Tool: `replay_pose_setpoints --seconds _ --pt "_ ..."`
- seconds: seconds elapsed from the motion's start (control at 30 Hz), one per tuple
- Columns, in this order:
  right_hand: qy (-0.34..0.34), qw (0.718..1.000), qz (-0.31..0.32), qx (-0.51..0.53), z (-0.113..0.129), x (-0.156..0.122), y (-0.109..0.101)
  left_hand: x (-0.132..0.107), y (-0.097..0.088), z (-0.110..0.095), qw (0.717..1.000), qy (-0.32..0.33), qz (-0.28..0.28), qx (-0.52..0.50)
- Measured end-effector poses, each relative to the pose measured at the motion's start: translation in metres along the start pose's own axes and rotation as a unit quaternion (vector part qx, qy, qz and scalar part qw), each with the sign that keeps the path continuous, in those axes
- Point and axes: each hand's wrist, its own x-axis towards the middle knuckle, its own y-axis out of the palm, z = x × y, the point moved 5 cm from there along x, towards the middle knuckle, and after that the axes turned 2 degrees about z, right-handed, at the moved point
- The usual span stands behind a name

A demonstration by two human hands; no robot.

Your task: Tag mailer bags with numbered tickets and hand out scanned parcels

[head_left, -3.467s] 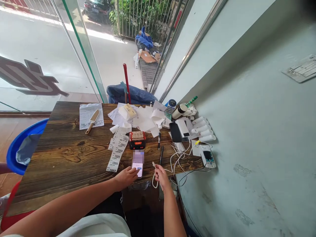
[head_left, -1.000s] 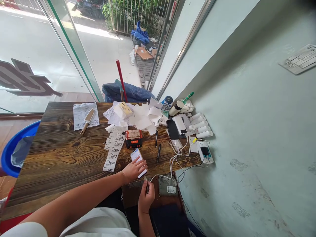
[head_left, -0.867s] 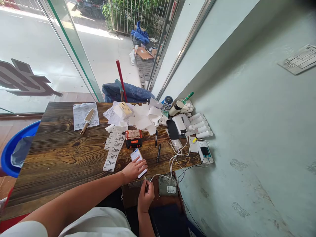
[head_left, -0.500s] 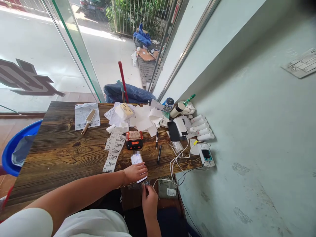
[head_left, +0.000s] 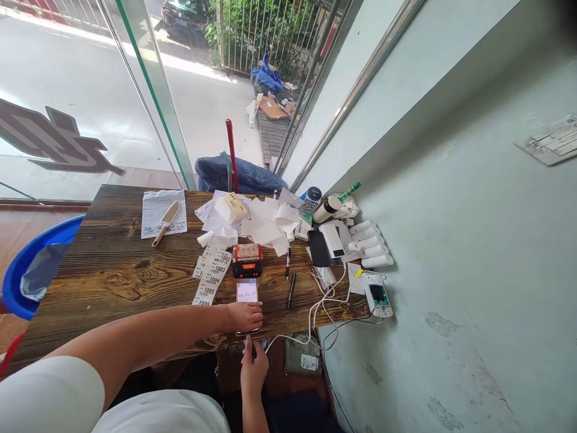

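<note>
A smartphone [head_left: 247,293] with a lit screen lies at the near edge of the dark wooden table [head_left: 108,276]. My left hand [head_left: 246,316] lies over its lower end with the fingers curled round it. Just below the table edge, my right hand [head_left: 253,367] pinches the plug end of a white charging cable [head_left: 288,340] and holds it at the bottom of the phone. Beyond the phone sits a small orange and black label printer [head_left: 247,260], with a strip of numbered tickets [head_left: 211,278] to its left.
Loose white papers [head_left: 265,222], two pens [head_left: 291,282], a black phone [head_left: 318,248], paper rolls [head_left: 367,243], a white handheld device [head_left: 376,296] and tangled cables crowd the right end by the wall. A knife [head_left: 166,215] lies on a sheet far left. A blue chair [head_left: 31,264] stands left.
My right hand brought the cable plug from the right of the phone down under the table edge to the phone's bottom. My left hand slid the phone toward me and covers its lower end.
</note>
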Motion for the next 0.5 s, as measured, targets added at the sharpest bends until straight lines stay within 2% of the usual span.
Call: replay_pose_setpoints --seconds 0.13,0.2,0.27,0.33,0.37,0.43,0.5 --pt "-0.025 0.999 0.002 -0.026 -0.009 0.012 0.004 0.008 0.012 -0.005 0.999 -0.041 0.025 0.01" --pt "-0.046 0.998 -0.001 -0.037 -0.009 0.014 -0.002 0.004 0.006 -0.012 0.996 -0.082 0.025 0.022" --pt "-0.063 0.996 -0.014 -0.058 -0.007 0.013 -0.012 -0.013 -0.01 -0.021 0.991 -0.131 0.012 0.023" --pt "-0.09 0.991 -0.032 -0.09 -0.004 0.01 -0.022 -0.049 -0.034 -0.027 0.978 -0.209 -0.026 0.007" --pt "-0.114 0.987 -0.033 -0.106 -0.001 0.008 -0.024 -0.077 -0.049 -0.027 0.956 -0.285 -0.067 0.003" --pt "-0.177 0.976 -0.009 -0.129 0.01 0.005 -0.019 -0.14 -0.075 -0.034 0.928 -0.358 -0.103 0.032" --pt "-0.248 0.959 0.04 -0.134 0.027 0.003 -0.003 -0.209 -0.102 -0.045 0.887 -0.427 -0.149 0.088"
